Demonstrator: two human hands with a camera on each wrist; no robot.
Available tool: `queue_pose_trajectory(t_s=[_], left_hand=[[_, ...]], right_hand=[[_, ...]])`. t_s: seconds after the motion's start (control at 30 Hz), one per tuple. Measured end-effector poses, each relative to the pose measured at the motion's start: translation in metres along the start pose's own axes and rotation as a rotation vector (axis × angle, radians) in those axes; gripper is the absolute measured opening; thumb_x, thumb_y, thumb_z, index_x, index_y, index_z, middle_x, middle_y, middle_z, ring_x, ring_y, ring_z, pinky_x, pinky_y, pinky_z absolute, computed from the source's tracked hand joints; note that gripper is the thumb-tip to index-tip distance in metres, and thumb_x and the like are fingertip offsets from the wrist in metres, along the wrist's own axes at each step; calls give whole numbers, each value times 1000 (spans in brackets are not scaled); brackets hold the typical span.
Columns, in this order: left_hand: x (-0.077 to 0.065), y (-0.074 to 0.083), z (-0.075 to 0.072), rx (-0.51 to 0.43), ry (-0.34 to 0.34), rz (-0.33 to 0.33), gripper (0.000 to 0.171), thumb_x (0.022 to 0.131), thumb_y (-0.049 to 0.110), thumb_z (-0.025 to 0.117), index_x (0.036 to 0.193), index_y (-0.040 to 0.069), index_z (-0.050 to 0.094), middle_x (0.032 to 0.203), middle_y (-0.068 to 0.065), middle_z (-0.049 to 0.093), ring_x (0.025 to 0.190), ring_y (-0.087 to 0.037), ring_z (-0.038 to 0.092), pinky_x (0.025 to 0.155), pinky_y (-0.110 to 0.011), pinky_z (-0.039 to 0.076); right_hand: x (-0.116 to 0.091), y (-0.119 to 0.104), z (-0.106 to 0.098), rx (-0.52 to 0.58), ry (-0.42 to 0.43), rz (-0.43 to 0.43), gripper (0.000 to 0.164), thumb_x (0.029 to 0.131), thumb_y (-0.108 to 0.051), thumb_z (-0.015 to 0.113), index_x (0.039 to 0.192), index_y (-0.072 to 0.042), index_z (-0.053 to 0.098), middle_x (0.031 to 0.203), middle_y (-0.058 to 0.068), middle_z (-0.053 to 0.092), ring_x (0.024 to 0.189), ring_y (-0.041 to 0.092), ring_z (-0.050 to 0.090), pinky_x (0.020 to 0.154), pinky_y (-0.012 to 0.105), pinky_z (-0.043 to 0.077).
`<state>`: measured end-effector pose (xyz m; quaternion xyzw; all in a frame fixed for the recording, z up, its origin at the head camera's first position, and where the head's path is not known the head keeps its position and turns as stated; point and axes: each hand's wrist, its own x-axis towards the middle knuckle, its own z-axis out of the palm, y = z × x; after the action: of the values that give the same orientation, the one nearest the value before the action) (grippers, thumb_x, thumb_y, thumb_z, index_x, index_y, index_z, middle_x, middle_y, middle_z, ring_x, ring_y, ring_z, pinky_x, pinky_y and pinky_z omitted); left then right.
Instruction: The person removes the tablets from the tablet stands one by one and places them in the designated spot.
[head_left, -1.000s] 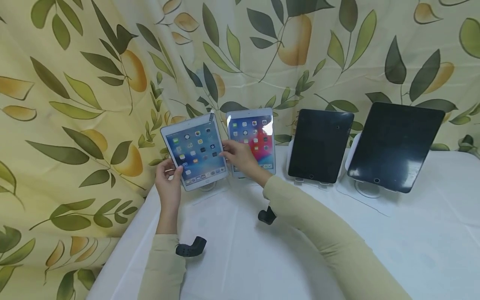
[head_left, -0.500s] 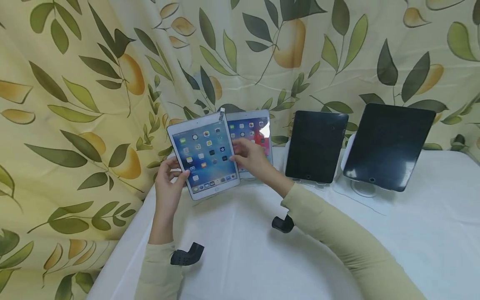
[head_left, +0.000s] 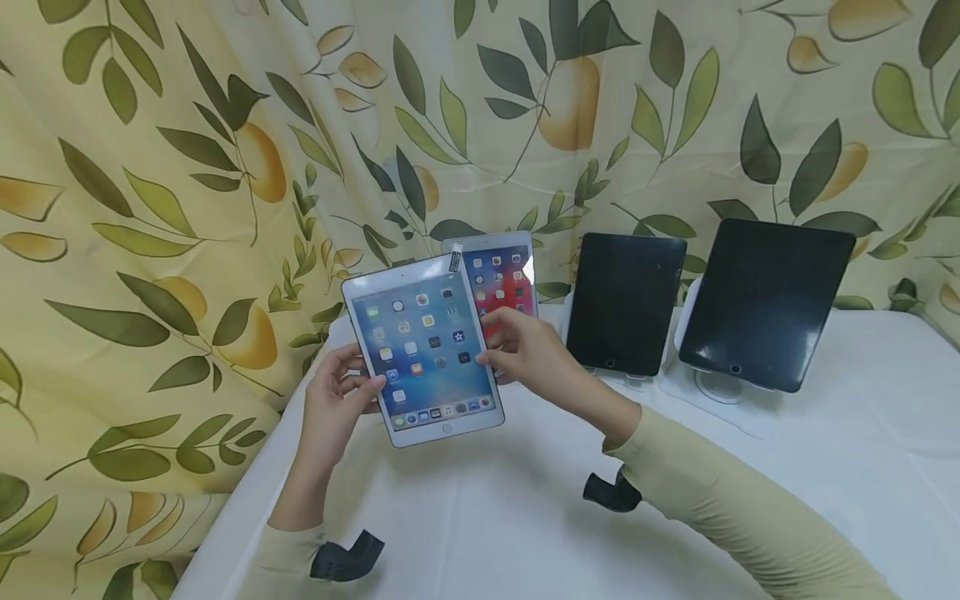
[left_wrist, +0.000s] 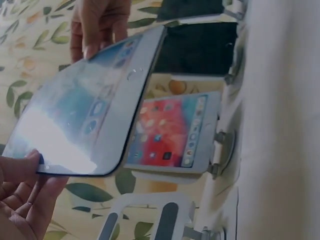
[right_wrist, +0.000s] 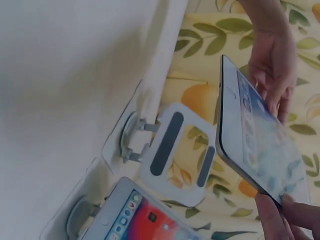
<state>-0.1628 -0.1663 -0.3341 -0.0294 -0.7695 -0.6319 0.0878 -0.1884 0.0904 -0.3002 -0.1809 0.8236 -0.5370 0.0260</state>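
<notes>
A white-framed tablet (head_left: 427, 350) with a blue home screen is held tilted above the table by both hands. My left hand (head_left: 337, 400) grips its left edge, thumb on the front and fingers behind. At the right edge my right hand (head_left: 536, 354) pinches it between thumb and fingers. A small label tab (head_left: 455, 259) sticks out at its top right corner. Partly hidden behind it stands a second white tablet (head_left: 517, 283) with a red and blue screen. In the right wrist view a white tablet stand (right_wrist: 165, 145) with grey pads holds nothing.
Two dark-screened tablets, a smaller one (head_left: 626, 304) and a larger one (head_left: 767, 304), lean on stands to the right. White cloth (head_left: 525, 517) covers the table. A leaf-patterned curtain (head_left: 187, 250) hangs behind and to the left.
Both hands have brought the blue-screened tablet off its stand, toward me and slightly right. It now covers part of the second white tablet. The dark tablets remain on their stands.
</notes>
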Motion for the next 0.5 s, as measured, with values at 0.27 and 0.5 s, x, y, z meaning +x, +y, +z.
queue_pose_trajectory(t_s=[0.27, 0.5], left_hand=[[-11, -5, -6, -84, -151, -97, 45, 85, -7, 61, 126, -2, 44, 93, 0, 57, 76, -7, 64, 62, -29, 57], [-18, -11, -8, -91, -270, -203, 47, 85, -5, 62, 127, -4, 41, 94, -2, 56, 78, -9, 66, 63, -31, 58]], right_hand=[[-28, -1, 0, 17, -57, 71, 39, 85, -3, 68, 120, 1, 52, 93, 15, 65, 87, 26, 69, 60, 33, 58], [-44, 3, 2, 50, -84, 162, 38, 82, -4, 71, 116, 4, 53, 89, 13, 63, 78, 21, 70, 59, 34, 58]])
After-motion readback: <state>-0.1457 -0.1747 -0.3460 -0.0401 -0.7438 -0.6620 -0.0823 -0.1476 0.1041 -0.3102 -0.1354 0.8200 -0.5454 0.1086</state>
